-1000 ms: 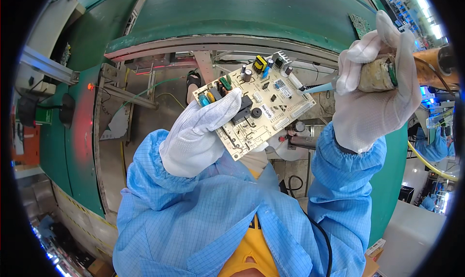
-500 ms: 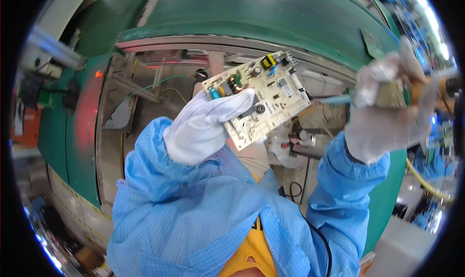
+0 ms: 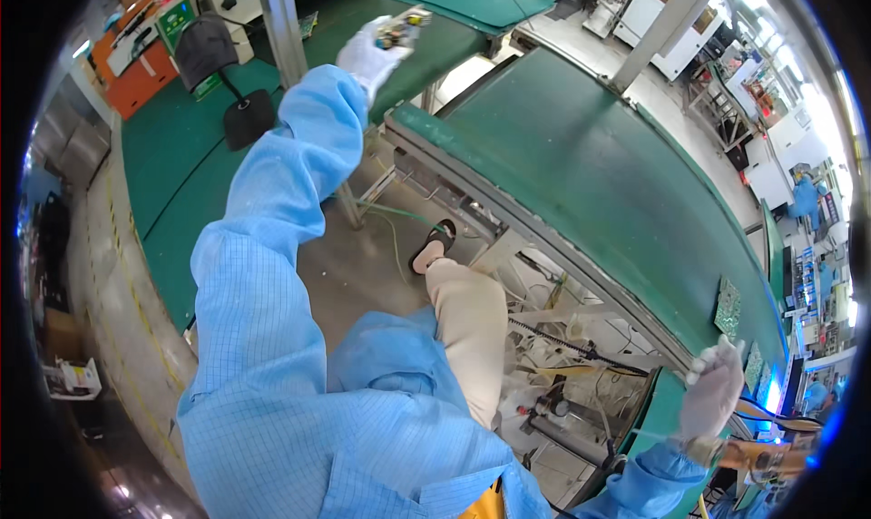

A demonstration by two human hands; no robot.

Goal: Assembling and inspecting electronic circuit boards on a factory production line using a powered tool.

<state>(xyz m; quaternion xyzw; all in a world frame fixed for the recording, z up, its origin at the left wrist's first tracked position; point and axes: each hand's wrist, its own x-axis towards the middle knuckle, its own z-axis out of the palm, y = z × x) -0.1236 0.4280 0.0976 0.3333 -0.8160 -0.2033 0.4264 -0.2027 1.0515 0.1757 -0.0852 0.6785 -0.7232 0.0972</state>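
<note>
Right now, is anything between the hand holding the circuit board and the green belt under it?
Nothing visible: the left hand holds the circuit board out over the green belt, with only open air between them.

Bright, even factory light, glare upper right, strong fisheye bending, black rim.

Two gloved hands [image 3: 370, 52] [image 3: 712, 394], one held circuit board [image 3: 402, 29], one conveyor belt [image 3: 590, 165]

There is one camera, worn on the person's head. It looks down and off to the left, over the blue sleeve [image 3: 272, 247], close by, toward the green belt [image 3: 599, 174].
</note>
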